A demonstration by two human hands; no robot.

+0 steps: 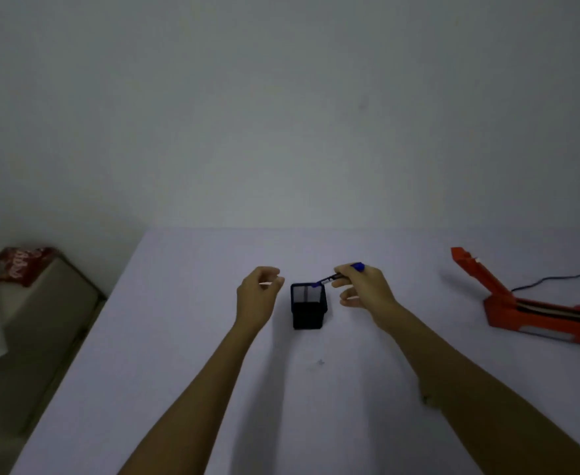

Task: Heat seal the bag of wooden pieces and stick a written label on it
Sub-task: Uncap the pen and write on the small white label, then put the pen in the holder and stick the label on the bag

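Note:
A black mesh pen holder stands in the middle of the pale table. My right hand grips a blue pen just right of the holder, with the pen's tip over the holder's rim. My left hand hovers to the left of the holder, fingers loosely curled with nothing in them. A red heat sealer sits at the right side of the table with its arm raised. No bag of wooden pieces and no label are in view.
A dark cable runs from the sealer to the right edge. Off the table's left edge stands a low beige surface with a red packet on it. A plain wall rises behind the table.

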